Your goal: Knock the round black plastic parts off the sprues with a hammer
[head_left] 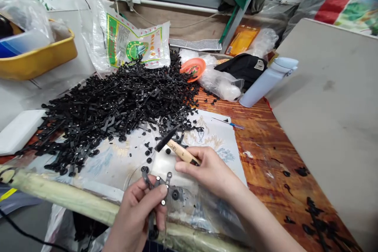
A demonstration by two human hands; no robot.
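Note:
My right hand [208, 169] grips a small hammer [180, 151] by its pale wooden handle, with the black head pointing up and left over the sheet. My left hand [140, 208] is closed around a black jointed linkage [159, 182] with shiny round rivets, near the table's front edge. The hammer head is apart from the linkage. A round black piece [175, 194] lies just right of my left fingers. Beyond both hands rises a big heap of similar black linkages [118, 98].
A patterned sheet [103, 165] covers the wooden table [260, 145]. A pen [236, 125] lies at its right edge. Behind stand a pale blue bottle [262, 86], an orange dish [196, 65] and a printed plastic bag [138, 43]. A yellow basin [44, 57] sits left.

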